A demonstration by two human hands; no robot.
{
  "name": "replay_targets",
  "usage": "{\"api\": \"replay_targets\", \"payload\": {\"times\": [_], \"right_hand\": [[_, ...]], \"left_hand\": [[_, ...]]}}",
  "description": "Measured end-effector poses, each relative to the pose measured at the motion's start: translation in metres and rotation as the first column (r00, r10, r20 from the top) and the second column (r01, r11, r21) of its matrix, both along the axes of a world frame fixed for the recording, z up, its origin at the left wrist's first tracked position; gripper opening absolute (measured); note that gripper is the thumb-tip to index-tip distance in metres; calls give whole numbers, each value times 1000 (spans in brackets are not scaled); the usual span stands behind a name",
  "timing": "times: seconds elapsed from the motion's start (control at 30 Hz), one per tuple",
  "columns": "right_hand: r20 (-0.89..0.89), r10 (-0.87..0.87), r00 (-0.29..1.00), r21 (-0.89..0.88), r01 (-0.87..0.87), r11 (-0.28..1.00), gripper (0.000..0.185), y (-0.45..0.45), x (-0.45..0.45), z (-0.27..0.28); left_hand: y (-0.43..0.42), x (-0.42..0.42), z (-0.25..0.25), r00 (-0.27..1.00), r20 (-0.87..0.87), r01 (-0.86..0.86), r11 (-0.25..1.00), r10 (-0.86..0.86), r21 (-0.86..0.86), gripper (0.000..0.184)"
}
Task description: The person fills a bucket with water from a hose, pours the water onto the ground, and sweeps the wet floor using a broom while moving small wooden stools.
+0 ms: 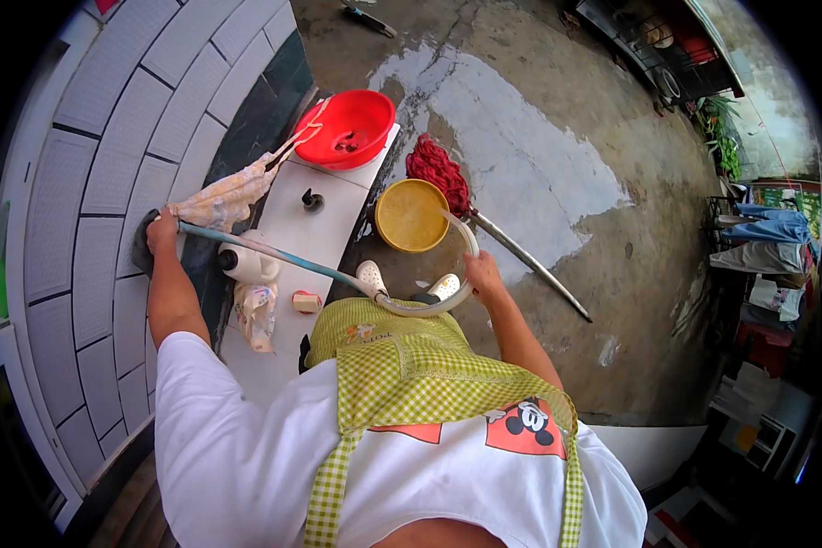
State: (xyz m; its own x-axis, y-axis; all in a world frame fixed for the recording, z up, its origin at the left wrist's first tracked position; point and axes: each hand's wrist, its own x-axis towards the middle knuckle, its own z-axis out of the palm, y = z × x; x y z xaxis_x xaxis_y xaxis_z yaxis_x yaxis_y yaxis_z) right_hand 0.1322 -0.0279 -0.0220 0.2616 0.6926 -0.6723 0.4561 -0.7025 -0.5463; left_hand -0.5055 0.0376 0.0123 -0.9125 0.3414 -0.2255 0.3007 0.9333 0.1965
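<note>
My right hand is closed around a clear hose, its open end over the rim of a yellow basin on the wet ground. The hose bends in front of my apron and joins a blue length of hose running left toward the wall. There my left hand is closed at the blue hose's far end, against a dark object; what exactly it grips is hidden. A patterned cloth with straps hangs beside this hand.
On the white tiled ledge stand a red basin, a small dark object, a white jug, a plastic bag and a soap-like block. A red mop lies beyond the yellow basin, its pole stretching right.
</note>
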Motion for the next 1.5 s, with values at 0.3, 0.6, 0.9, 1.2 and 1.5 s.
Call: {"api": "replay_targets", "payload": {"times": [0.3, 0.6, 0.9, 1.2, 1.5], "right_hand": [[-39, -21, 999, -1, 21, 1000, 28, 2, -3, 5], [-18, -29, 999, -16, 29, 999, 26, 3, -3, 0], [-38, -42, 998, -38, 41, 998, 27, 6, -4, 6], [-55, -71, 996, -45, 69, 997, 28, 7, -6, 10], [-27, -30, 999, -26, 29, 999, 28, 4, -2, -1]], "left_hand": [[2, 5, 8, 998, 53, -44, 999, 44, 6, 66], [2, -8, -9, 999, -32, -16, 1000, 17, 21, 60], [4, -9, -8, 998, 7, -55, 997, 55, 57, 57], [4, -6, -6, 998, -8, -55, 998, 55, 42, 54], [5, -4, -3, 999, -39, -29, 999, 29, 14, 55]]}}
